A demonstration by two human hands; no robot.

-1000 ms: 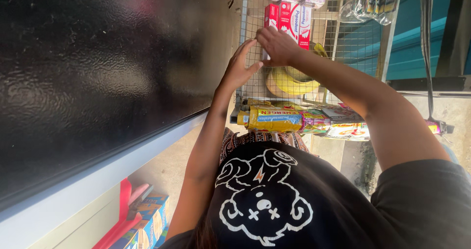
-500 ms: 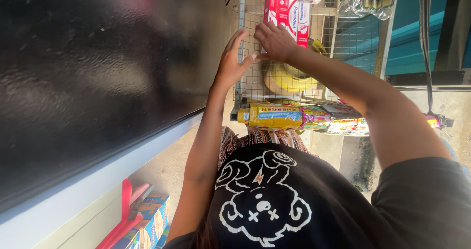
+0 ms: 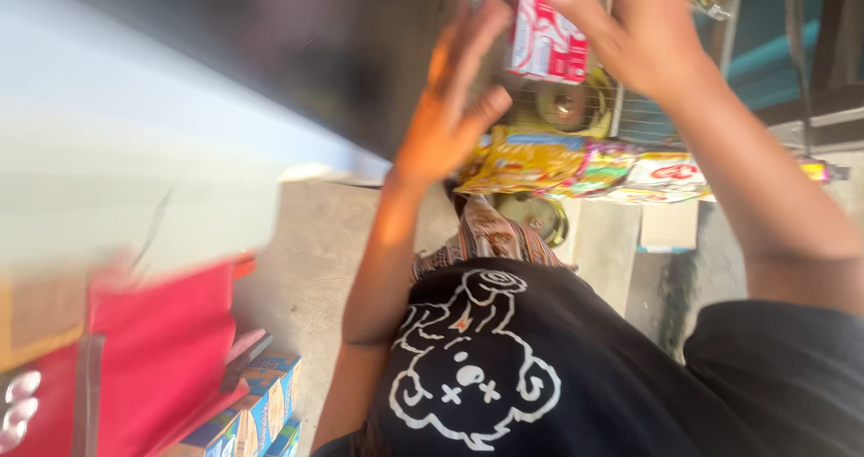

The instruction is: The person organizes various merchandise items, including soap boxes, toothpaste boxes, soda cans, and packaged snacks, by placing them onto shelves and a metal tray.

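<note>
My right hand point(image 3: 643, 30) closes on the right edge of a red and white packet point(image 3: 544, 34) hanging on the wire rack point(image 3: 585, 115) at the far side. My left hand point(image 3: 450, 106) is spread open, fingers apart, just left of the packet, touching nothing I can see. Yellow snack bags point(image 3: 531, 162) lie below, and blue boxes point(image 3: 261, 403) sit near on the floor, left.

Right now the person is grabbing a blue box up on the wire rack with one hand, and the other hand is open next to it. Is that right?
Not quite: the box is red and white, not blue. The head view shows the right hand gripping it against the wire rack, while the left hand is open beside it. The only blue boxes lie down on the floor.
</note>
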